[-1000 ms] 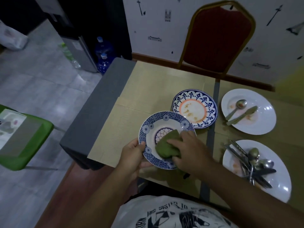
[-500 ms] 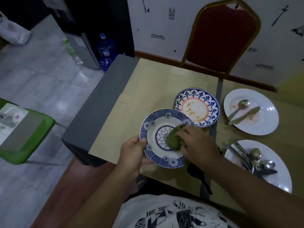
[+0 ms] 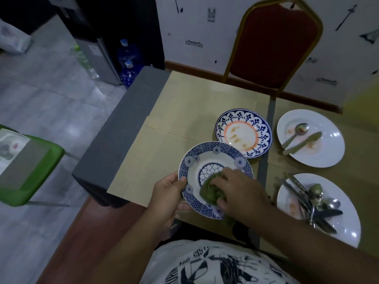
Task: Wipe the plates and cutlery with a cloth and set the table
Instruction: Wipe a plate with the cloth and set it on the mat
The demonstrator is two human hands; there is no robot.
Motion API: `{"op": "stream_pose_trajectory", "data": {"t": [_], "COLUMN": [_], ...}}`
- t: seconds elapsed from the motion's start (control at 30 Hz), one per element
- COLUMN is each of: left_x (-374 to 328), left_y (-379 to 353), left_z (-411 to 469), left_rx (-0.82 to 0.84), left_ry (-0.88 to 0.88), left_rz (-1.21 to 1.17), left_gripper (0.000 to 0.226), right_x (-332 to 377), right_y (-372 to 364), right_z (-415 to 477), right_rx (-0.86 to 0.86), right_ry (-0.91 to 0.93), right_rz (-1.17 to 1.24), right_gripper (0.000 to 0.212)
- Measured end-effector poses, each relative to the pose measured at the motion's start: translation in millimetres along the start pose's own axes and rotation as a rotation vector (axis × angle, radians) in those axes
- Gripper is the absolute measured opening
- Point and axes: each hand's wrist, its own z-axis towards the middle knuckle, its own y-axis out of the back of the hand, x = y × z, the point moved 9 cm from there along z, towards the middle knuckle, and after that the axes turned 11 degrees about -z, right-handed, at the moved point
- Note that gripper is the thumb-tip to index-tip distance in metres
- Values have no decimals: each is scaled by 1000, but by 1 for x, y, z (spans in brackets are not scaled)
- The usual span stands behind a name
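the blue-patterned plate (image 3: 207, 160) sits in front of the person at the near edge of the desk (image 3: 184, 111), lifted a little and tilted toward them, its white well and central flower motif looking free of stains where they show. the left hand (image 3: 167, 193) is clamped on the plate's left rim, thumb on top and fingers underneath, steadying it. the right hand (image 3: 238, 191) is closed on a bunched green cloth (image 3: 211, 191) and presses it into the lower right part of the well, so the step in hand is the wiping of this first plate. just behind it, touching or nearly so, lies a second blue plate with an orange ring (image 3: 243, 132), with brownish smears in its middle. further right, well apart, a white plate (image 3: 328, 148) carries a spoon (image 3: 296, 133) and a knife (image 3: 301, 143) beside reddish marks, and a nearer white plate (image 3: 348, 222) holds a heap of cutlery (image 3: 311, 201). a red chair (image 3: 276, 39) stands at the far side of the desk. judging by all this, the task is early: one plate nearly wiped, three plates and all the cutlery not yet done. the next move probably calls for sweeping the cloth round the rim, setting this plate down on a bare part of the desk, then picking up the orange-ringed one.
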Motion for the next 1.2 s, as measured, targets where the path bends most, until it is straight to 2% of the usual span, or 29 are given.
{"op": "stream_pose_trajectory", "data": {"t": [0.1, 0.17, 0.27, 0.37, 0.47, 0.63, 0.73, 0.83, 0.9, 0.97, 1.1, 1.2], "left_x": [1, -2, -11, -9, 2, 6, 1, -2, -2, -1, 2, 5], "left_y": [-10, -4, 8, 10, 1, 3, 7, 7, 9, 9, 5, 2], "left_z": [-3, -2, 3, 5, 4, 1, 5, 6, 7, 6, 5, 3], "left_rx": [56, 27, -24, -36, 28, 26, 19, 15, 12, 15, 24, 31], "left_ry": [7, -4, -27, -21, 8, 29, 25, 26, 27, 35, 46, 54], "left_rz": [18, 30, -6, 3, 70, 32, 20, 14, 19, 12, 19, 23], "left_gripper": [25, 25, 23, 23, 25, 26, 25, 25, 25, 25, 25, 25], "right_x": [16, -1, -34, -18, 14, -9, -6, -8, -13, -17, -17, -13], "right_y": [0, 4, 6, -5, -12, 12, 12, -3, -11, -17, -22, -16], "right_z": [21, 40, 37, 8, 2, 39, 34, 21, 15, 12, 11, 8], "right_rx": [-41, -76, -14, 53, 71, -38, 43, 299, 393, 394, 241, 77], "right_ry": [36, -65, -226, -123, -14, -146, -2, 129, 168, 170, 87, 51], "right_rz": [9, -38, -121, -85, 37, 18, 34, 120, 148, 140, 143, 21], "right_gripper": [43, 43, 43, 42, 42, 45, 76, 117, 132, 138, 122, 104]}}
